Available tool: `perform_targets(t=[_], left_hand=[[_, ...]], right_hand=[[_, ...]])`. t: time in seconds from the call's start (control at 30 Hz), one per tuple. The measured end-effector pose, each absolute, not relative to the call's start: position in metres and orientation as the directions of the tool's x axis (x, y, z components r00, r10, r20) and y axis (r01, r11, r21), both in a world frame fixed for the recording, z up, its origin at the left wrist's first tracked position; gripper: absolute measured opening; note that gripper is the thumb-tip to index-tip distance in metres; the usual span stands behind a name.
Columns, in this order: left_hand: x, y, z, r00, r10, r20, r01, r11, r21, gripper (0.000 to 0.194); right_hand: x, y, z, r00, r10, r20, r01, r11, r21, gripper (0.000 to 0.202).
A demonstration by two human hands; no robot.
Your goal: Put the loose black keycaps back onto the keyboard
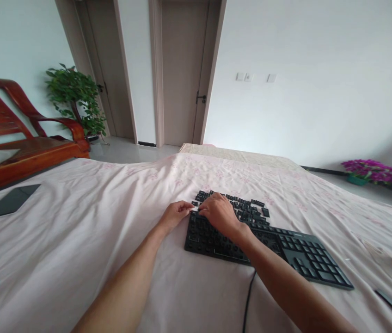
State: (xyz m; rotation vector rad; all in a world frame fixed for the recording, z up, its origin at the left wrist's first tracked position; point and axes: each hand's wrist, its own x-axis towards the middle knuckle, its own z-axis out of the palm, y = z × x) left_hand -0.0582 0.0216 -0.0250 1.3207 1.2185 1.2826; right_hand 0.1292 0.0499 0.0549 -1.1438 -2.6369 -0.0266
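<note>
A black keyboard (244, 252) lies upside-on with its cable toward me on the pink bedsheet; many keys are off its left part, while its right end still carries them. Loose black keycaps (256, 214) are spread just beyond its far edge. At the keyboard's far left corner, my left hand (175, 216) is closed in a pinch next to a single keycap (194, 203). My right hand (219, 212) reaches over the keyboard's left part, its fingers curled close together among the keycaps. Whatever lies between the fingertips of either hand is too small or hidden.
On the sheet (113, 259) at far left lies a dark flat tablet-like slab (10, 201). A black cable (249, 300) runs toward me. Another thin dark object (388, 300) lies at lower right. Beyond are a wooden bench (60, 150), a potted plant (73, 92) and purple flowers (372, 169).
</note>
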Motion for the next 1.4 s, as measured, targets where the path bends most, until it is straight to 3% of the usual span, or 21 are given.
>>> perform_targets(t=[0.73,1.13,1.4], left_hand=[[-0.059,0.022,-0.026,-0.003,0.991,0.13,0.065,-0.13,0.989,0.026],[-0.059,0.023,-0.027,0.001,0.991,0.137,0.056,-0.137,0.989,0.027],[-0.059,0.024,-0.03,0.008,0.99,0.141,0.062,-0.141,0.988,0.028]], right_hand=[[0.116,0.019,0.035,-0.734,0.635,0.24,0.677,0.712,0.185,0.019],[0.122,0.019,0.032,-0.721,0.638,0.27,0.68,0.726,0.102,0.015],[0.117,0.015,0.033,-0.731,0.641,0.235,0.679,0.717,0.156,0.02]])
